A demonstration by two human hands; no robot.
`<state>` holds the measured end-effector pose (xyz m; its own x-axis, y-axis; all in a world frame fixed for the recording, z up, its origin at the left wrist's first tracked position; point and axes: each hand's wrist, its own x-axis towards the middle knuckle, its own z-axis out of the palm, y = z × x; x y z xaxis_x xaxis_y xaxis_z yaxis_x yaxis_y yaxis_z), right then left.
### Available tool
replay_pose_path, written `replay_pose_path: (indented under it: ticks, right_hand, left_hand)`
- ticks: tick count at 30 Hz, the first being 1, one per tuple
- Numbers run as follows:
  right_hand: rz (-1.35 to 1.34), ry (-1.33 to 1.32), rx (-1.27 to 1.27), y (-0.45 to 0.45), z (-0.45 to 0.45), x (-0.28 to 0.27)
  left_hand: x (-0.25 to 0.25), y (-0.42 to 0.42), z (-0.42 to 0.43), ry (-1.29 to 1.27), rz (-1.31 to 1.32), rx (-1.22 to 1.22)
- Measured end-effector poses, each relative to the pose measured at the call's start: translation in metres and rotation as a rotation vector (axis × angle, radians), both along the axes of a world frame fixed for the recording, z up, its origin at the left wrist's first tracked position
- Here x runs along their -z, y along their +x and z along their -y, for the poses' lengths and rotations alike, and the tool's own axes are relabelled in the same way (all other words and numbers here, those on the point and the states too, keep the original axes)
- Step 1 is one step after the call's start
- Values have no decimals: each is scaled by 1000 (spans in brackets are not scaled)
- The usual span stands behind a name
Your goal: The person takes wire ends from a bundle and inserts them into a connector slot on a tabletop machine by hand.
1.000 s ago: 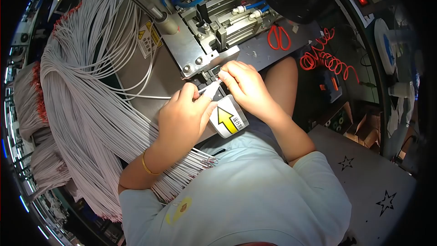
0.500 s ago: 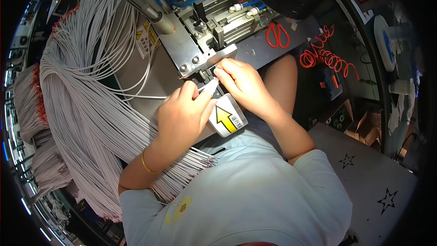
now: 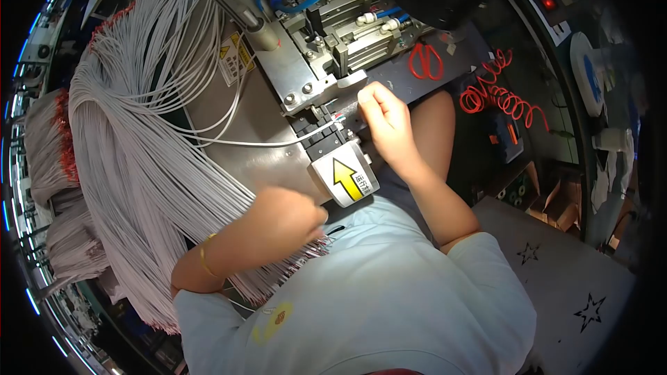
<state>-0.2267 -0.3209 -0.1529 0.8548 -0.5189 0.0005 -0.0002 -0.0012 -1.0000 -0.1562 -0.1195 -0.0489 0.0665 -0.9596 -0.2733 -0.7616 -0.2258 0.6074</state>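
"Fingers?"
"Left hand (image 3: 281,219), blurred, grip unclear; right hand (image 3: 390,126), curled closed, nothing visible held."
"And the cable (image 3: 278,144)?"
"From the bundle (image 3: 125,146) across the black block (image 3: 324,146), wire ends (image 3: 339,118) near the right hand. Bundle drag could pull them askew."

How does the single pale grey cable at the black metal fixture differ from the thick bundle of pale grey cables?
The single cable runs alone to the black fixture, with small coloured wires at its end; the bundle masses many strands, with reddish tips. The cable curves gently, while the bundle folds over sharply. Both share pale grey jackets.
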Motion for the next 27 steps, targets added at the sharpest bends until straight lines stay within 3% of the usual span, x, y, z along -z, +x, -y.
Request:
replay_pose_path:
  ticks: [4,5,6,7,8,10,13,15,18,21,27]
  right_hand:
    - [32,7,-11,-3,-1,-5]
    - [33,9,-15,-3,-4,-7]
    - [117,-163,-57,-3,-6,-10]
    - [200,-338,-95,-4,-7,-14]
    - [284,-514,-131,-4,-8,-18]
    - [285,-520,-133,-4,-10,-24]
    - [285,-525,-149,-6,-13,-28]
    - [256,-386,-177,-8,-14,-27]
    - [244,-330,-180,-7,-17,-27]
    - [244,-359,-150,-8,-21,-31]
    - [143,-94,-215,-10,-24,-45]
  left_hand:
    - [8,-8,-3,32,146,131]
    - [9,-4,2,-110,101,-120]
    - [10,1,7,-254,52,-369]
    - [12,6,10,-256,53,-368]
    - [16,12,14,-241,-120,-529]
    - [21,21,20,-201,-471,-833]
    - [21,18,25,-230,-487,-797]
    - [23,18,24,-244,-494,-792]
    - [31,23,24,-462,-205,-549]
    - [26,17,24,-414,-203,-624]
    - [26,13,22,-350,-288,-743]
